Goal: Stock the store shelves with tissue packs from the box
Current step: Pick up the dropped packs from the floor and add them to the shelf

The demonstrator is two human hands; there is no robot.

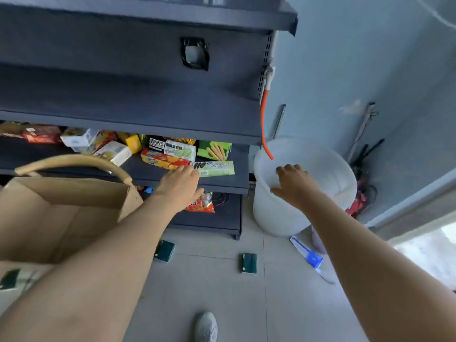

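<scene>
Two dark green tissue packs lie on the tiled floor, one [164, 251] near the shelf foot and another [249, 262] further right. The open cardboard box [61, 213] stands at the left, with a green pack [9, 278] partly visible at its lower edge. My left hand [179, 186] reaches over the front edge of the dark shelf [222, 186], fingers spread, close to a green cookie pack [214, 168]; it holds nothing. My right hand [292, 181] hovers with fingers apart over the rim of a white bucket [278, 213], holding nothing.
The shelf holds several snack boxes [162, 159]; an orange snack bag [201, 203] lies on the lowest shelf. Upper shelves [123, 99] are bare. An orange hose [264, 124] hangs by the bucket. A blue-white tube [307, 255] lies on the floor. My shoe [206, 327] is below.
</scene>
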